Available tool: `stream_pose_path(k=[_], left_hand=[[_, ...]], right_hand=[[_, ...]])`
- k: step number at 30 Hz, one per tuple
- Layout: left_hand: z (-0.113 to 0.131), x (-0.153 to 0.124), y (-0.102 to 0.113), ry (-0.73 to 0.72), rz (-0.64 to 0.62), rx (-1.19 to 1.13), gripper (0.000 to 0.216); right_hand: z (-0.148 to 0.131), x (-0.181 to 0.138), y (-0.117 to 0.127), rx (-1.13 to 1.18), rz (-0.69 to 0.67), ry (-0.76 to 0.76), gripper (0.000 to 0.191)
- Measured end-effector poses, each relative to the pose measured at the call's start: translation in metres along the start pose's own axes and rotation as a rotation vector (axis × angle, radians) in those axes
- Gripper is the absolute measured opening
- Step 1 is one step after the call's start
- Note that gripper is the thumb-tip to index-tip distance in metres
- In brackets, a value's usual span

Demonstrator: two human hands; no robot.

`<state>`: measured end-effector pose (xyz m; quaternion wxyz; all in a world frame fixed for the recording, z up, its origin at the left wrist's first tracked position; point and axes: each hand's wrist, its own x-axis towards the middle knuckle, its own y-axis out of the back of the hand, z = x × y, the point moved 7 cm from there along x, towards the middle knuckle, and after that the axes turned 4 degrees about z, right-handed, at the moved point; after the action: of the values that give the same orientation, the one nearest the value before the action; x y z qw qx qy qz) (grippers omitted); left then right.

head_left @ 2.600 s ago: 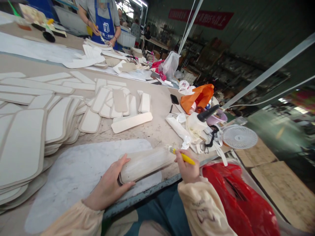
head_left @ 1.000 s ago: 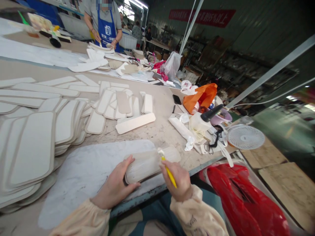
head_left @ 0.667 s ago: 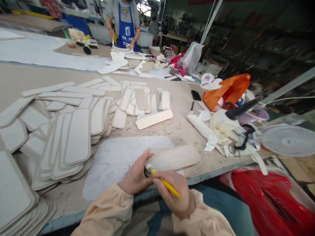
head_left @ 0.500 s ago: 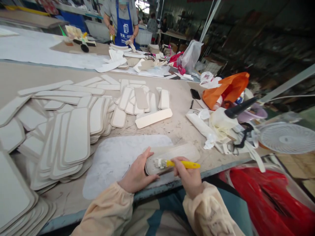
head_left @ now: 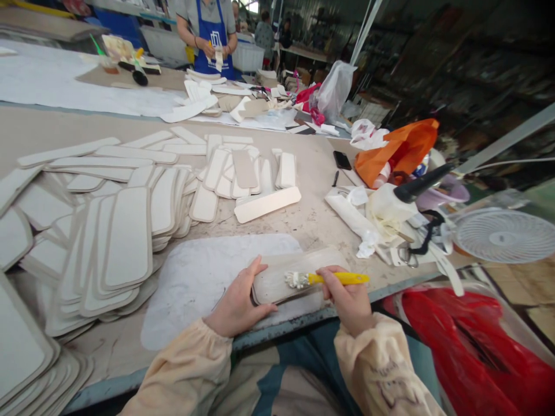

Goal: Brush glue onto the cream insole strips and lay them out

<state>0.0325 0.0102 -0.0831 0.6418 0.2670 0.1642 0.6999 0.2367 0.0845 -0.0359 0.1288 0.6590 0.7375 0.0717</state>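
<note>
My right hand (head_left: 347,294) grips a brush (head_left: 338,278) by its yellow handle. White, wet-looking paste coats its bristles, which rest on a long grey panel with rounded corners (head_left: 269,283). Around the panel's left end my left hand (head_left: 238,300) has its thumb along the near edge and its fingers at the far edge. The panel's surface looks glossy and streaked. Beneath it lies a large white sheet (head_left: 186,283), reaching out to the left.
Stacked white panels with grey edges (head_left: 130,237) cover the left side. Loose narrow pieces (head_left: 269,204) lie beyond the sheet. To the right are a phone (head_left: 342,160), an orange bag (head_left: 399,150), a white bottle (head_left: 392,205) and a fan (head_left: 507,236). Across the table stands a co-worker (head_left: 210,40).
The brush and my right hand have slid right along the panel. My left hand stays at its left end. Across the table, the co-worker's hands have come together.
</note>
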Motion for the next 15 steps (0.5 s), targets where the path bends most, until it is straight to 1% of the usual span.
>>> stream_pose_path(k=[1, 2, 5, 6, 7, 8, 9, 10, 13, 14, 15], left_hand=[[0.0, 0.0, 0.0, 0.001, 0.001, 0.002, 0.105], [-0.001, 0.0, 0.0, 0.002, 0.002, 0.004, 0.105], [-0.004, 0.0, -0.002, 0.012, 0.003, 0.007, 0.105], [-0.005, -0.001, -0.002, 0.014, 0.003, 0.011, 0.105], [-0.006, -0.001, -0.002, 0.015, 0.004, 0.019, 0.105], [-0.006, -0.001, -0.002, 0.014, 0.006, 0.031, 0.105], [-0.006, -0.001, -0.002, 0.011, 0.008, 0.045, 0.104], [-0.006, -0.001, -0.001, 0.005, 0.009, 0.06, 0.102], [-0.004, 0.0, -0.001, -0.005, 0.003, 0.112, 0.096], [-0.004, 0.0, 0.0, -0.004, 0.002, 0.133, 0.094], [-0.004, 0.001, 0.0, -0.007, 0.004, 0.156, 0.091]], right_hand=[[-0.001, 0.002, 0.001, 0.025, 0.009, -0.019, 0.032], [-0.001, 0.003, -0.003, 0.058, -0.007, -0.046, 0.034], [0.0, 0.0, -0.032, 0.115, -0.13, -0.123, 0.036], [0.002, 0.001, -0.04, 0.106, -0.148, -0.135, 0.035], [0.004, 0.004, -0.043, 0.084, -0.145, -0.136, 0.034], [0.005, 0.009, -0.041, 0.054, -0.122, -0.127, 0.034], [0.007, 0.015, -0.033, 0.016, -0.082, -0.11, 0.034], [0.008, 0.023, -0.02, -0.031, -0.031, -0.087, 0.035], [0.009, 0.047, 0.038, -0.176, 0.156, -0.036, 0.037], [0.01, 0.052, 0.058, -0.187, 0.227, -0.041, 0.037], [0.012, 0.056, 0.077, -0.147, 0.291, -0.054, 0.036]])
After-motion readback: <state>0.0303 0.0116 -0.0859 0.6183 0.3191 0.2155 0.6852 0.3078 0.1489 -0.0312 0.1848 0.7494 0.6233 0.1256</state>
